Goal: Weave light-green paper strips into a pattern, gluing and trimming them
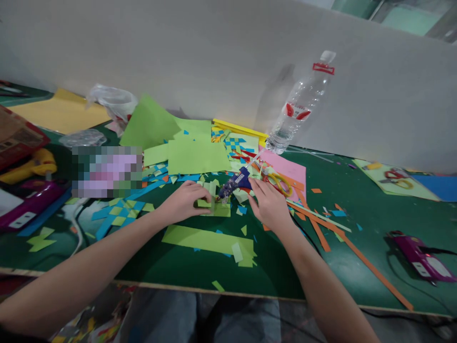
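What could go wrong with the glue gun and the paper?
The glue gun's tip points toward the left hand, so if it's hot, it might burn those fingers. The folded green paper between them could slip, and the glue might land in the wrong spot. Loose paper scraps lie close by, so they might stick to any drips.

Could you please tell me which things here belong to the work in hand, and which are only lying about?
Apparently in use:
glue gun, at the right hand
small green paper pieces, at the left hand

Probably just lying about:
plastic bottle
plastic bag
long orange strip
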### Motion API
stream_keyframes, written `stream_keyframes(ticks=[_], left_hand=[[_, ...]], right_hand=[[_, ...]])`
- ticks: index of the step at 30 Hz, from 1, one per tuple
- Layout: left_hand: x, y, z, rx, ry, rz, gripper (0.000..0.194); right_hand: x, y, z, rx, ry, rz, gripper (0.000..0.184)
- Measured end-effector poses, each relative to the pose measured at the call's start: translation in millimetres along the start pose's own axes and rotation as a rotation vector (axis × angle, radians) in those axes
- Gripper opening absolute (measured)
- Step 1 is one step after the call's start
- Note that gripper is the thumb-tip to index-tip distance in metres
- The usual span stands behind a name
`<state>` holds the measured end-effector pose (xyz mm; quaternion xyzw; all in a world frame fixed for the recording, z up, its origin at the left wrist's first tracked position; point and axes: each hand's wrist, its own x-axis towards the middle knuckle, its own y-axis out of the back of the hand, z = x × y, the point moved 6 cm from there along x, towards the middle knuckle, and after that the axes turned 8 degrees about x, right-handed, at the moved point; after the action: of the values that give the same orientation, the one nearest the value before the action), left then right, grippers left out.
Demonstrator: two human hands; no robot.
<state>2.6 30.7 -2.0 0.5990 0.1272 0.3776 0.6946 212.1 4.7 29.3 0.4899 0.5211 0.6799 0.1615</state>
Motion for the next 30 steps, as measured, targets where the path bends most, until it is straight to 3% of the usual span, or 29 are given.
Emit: stream_keyframes(ticks=[30], left_hand=[[0.6,-0.5,-0.6,-0.016,0.013,0.003,0.021]], right_hand=[[0.6,-0.2,-2.7,-0.037,0.029,-0.034,0.04]])
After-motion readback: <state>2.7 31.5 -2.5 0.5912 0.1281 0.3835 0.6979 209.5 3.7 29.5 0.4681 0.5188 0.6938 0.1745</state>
